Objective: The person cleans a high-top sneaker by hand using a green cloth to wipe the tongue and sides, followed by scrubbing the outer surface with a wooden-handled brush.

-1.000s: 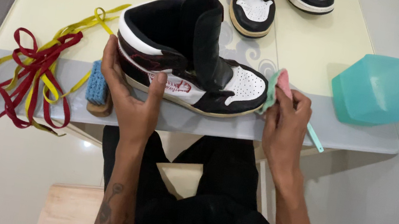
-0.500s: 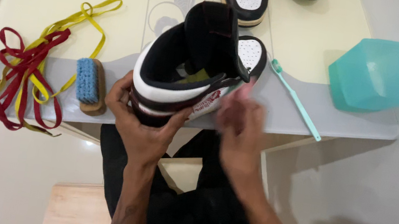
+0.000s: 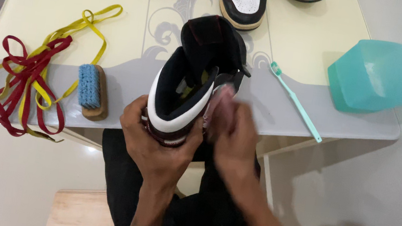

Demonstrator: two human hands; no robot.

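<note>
Left hand (image 3: 157,141) is gripping the shoe (image 3: 189,82) heel, long axis running near to far. Right hand (image 3: 230,130), blurred, is pressing its right side, probably clutching a cloth.

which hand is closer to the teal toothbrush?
Right. The right hand is on the sneaker's side toward the toothbrush; the left hand cups the heel, farther away.

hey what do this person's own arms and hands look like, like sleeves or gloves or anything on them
Both arms are bare to the edge of the picture, with no sleeves showing. The left hand and the right hand wear no gloves, and no rings, watch or bracelet can be made out. The right hand is blurred, so small details there cannot be told. Below the arms, dark clothing covers the lap.
</note>
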